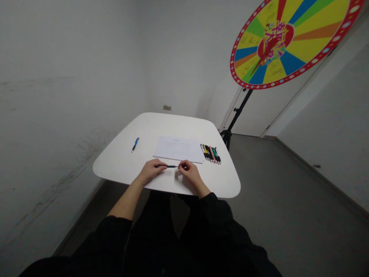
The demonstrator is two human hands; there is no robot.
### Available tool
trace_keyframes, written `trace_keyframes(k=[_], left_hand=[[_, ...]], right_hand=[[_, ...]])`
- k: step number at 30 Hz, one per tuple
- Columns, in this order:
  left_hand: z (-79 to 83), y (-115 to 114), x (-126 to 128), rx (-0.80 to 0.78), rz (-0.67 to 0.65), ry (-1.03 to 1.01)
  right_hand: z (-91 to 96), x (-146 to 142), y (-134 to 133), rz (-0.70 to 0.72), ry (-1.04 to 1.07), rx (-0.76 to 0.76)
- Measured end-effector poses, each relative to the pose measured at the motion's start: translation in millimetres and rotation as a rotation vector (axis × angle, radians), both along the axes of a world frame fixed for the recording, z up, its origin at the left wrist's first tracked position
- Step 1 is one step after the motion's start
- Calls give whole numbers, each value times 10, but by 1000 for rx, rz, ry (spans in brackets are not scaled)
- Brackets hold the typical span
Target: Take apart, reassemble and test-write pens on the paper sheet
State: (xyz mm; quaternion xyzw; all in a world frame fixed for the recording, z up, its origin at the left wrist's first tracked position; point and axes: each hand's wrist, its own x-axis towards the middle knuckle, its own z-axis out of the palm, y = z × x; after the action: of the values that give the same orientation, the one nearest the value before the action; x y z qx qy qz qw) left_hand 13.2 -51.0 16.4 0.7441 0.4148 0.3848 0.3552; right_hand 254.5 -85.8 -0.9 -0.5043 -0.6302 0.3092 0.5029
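A slim dark blue pen (171, 166) lies level between my hands, just above the near part of the white table (127, 169). Its left end is gripped by the closed fingers of my left hand (152, 169). At the other end, the thumb and fingers of my right hand (188, 170) pinch around its narrow tip, and what exactly lies inside that pinch is hidden. Just beyond my hands rests a stack of white paper (178, 149) with faint print on its top sheet.
A blue pen (135, 145) lies alone at the left of the table. Several pens (210, 154) in mixed colours lie side by side at the right. A colourful prize wheel (291, 42) on a black stand (240, 109) stands behind, at the right. A wall (57, 115) runs along the left.
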Motion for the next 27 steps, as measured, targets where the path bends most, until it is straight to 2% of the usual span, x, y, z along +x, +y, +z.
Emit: trace_keyframes(k=[8, 16, 27], left_hand=[[4, -1, 8, -8, 13, -4], [-23, 6, 4, 2, 29, -26], [-18, 1, -1, 48, 29, 13]], right_hand=[[-24, 21, 8, 20, 58, -22], [-69, 10, 32, 44, 203, -81], [0, 9, -2, 32, 114, -63]])
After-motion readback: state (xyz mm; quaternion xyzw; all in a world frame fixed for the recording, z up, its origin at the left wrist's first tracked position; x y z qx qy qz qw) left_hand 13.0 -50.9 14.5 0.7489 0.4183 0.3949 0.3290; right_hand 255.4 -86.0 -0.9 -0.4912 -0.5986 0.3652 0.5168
